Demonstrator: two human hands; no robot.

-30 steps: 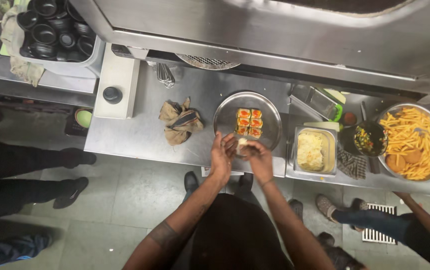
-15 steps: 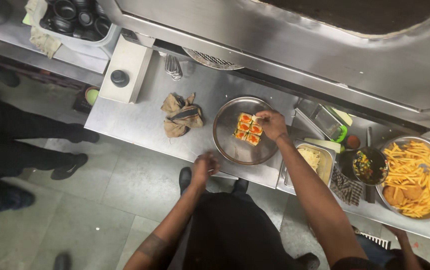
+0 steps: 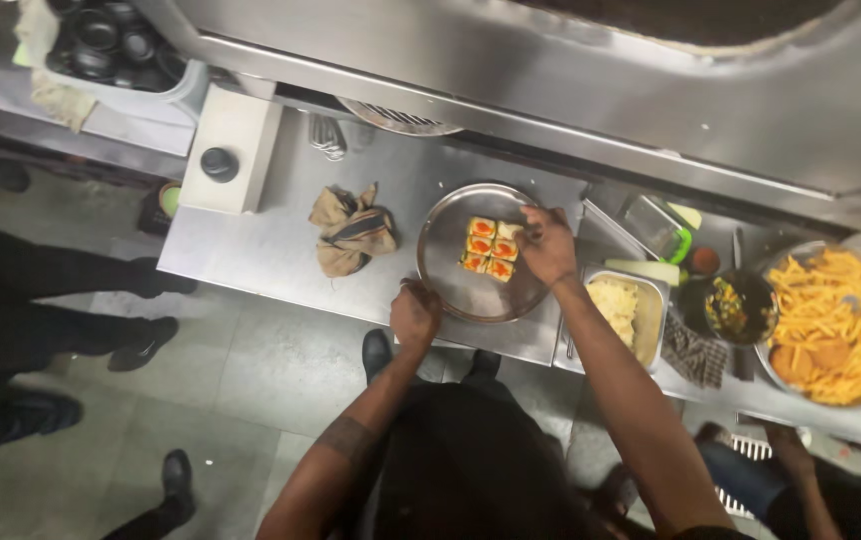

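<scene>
Precision matters: right hand [image 3: 549,245] pinches a topped square [image 3: 511,230] over the round tray [image 3: 451,270], which curled left hand [image 3: 416,312] steadies at the counter's [image 3: 241,260] front edge.

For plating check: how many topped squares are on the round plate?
4 visible on the plate: back left, front left, middle, front right. The right hand may hide more.

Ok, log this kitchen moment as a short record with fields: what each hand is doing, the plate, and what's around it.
left hand: at the near rim of the round metal plate
right hand: over the plate's far right side, at the topped squares
plate contents: small squares with orange-red topping, grouped together
left of plate: crumpled brown cloth
right of plate: tray of pale food, bowl of fries
</scene>
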